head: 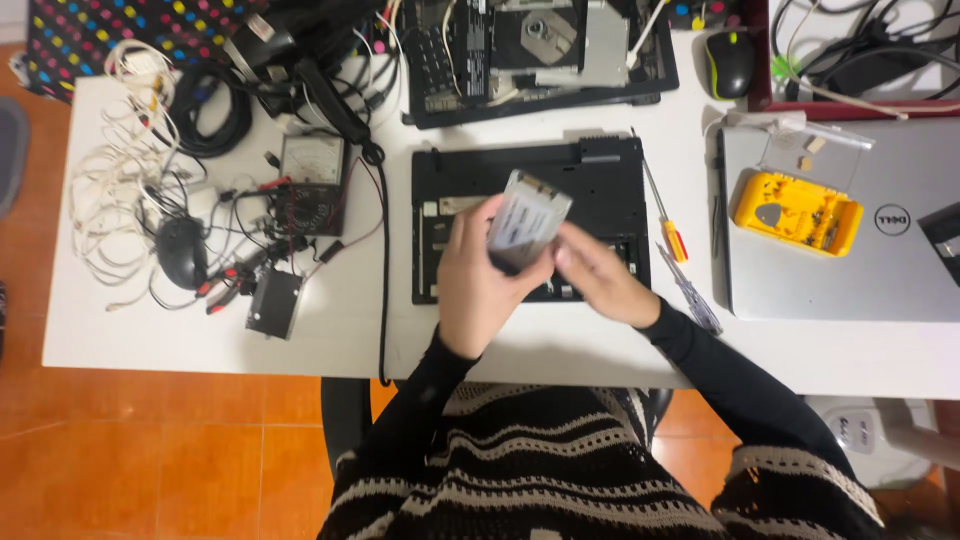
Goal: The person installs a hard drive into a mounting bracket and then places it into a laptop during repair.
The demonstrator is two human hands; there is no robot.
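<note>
1. White table over an orange tiled floor; cables, a black mouse and a meter sit at the left.
2. Left hand curled round a grey drive, gripping its lower end; drive tilted, lifted above the open black laptop base.
3. Right hand beside it, fingers bent, thumb touching the drive's lower right edge.
4. Two screwdrivers lie just right of the base; beyond them, a yellow bit case rests on a silver laptop.
</note>
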